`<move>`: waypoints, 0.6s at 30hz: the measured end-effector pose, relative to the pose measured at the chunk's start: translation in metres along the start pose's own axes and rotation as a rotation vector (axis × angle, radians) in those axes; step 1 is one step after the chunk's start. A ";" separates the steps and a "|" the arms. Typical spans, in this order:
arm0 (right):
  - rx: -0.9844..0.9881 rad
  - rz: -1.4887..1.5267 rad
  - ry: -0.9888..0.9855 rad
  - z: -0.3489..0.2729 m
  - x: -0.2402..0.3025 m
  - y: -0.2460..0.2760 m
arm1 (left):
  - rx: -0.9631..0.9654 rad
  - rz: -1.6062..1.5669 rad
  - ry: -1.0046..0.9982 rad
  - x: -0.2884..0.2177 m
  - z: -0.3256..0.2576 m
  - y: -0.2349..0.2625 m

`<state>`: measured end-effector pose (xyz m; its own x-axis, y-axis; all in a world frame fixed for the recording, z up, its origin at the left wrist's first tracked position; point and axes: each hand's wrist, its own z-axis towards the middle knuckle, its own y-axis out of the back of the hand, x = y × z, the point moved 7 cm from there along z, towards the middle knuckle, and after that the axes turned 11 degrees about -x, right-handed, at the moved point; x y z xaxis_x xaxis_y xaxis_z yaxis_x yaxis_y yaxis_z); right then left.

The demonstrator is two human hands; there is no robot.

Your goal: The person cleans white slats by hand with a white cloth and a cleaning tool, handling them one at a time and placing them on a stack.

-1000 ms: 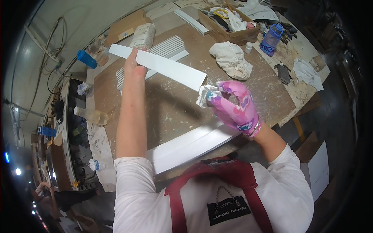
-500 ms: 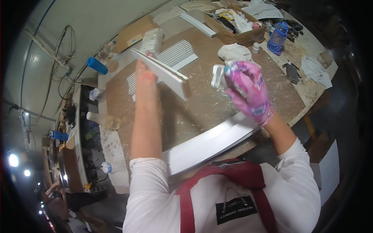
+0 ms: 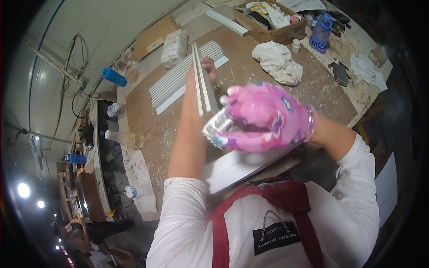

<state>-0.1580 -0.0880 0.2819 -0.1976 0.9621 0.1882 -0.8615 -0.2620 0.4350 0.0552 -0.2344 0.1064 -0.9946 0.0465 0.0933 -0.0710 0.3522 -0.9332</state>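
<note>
My bare left hand (image 3: 208, 69) is wrapped round a short white moulding strip (image 3: 200, 82), held up on edge above the table with its narrow grooved side showing. In a pink floral glove, my right hand (image 3: 270, 116) grips a small whitish-grey block (image 3: 218, 128), possibly a sanding pad. This block is at the strip's near end; whether the two touch I cannot tell. Beyond my left hand lie several narrow white strips side by side (image 3: 185, 73). Long white boards (image 3: 230, 172) lie along the table's near edge, partly under my right hand.
A crumpled white cloth (image 3: 277, 62) and a wrapped whitish block (image 3: 174, 48) lie on the brown tabletop (image 3: 156, 129). Farther back stands a cardboard box (image 3: 286, 31) of odds and ends, near a blue bottle (image 3: 320, 33). A bottle of yellowish liquid (image 3: 125, 139) lies at left.
My right hand has moved left and nearer with the block, to the strip's near end. My left hand has turned the strip more upright and shifted right. The white cloth is more exposed.
</note>
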 end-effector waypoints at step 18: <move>-0.127 -0.468 -0.463 -0.151 -0.094 0.102 | -0.111 2.364 -0.614 0.031 -0.142 -0.011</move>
<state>-0.2981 -0.1938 0.1756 0.4069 0.8325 0.3760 -0.8615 0.2129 0.4609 0.0356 -0.1036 0.1689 0.7071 0.1115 -0.6983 0.6788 0.1697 0.7144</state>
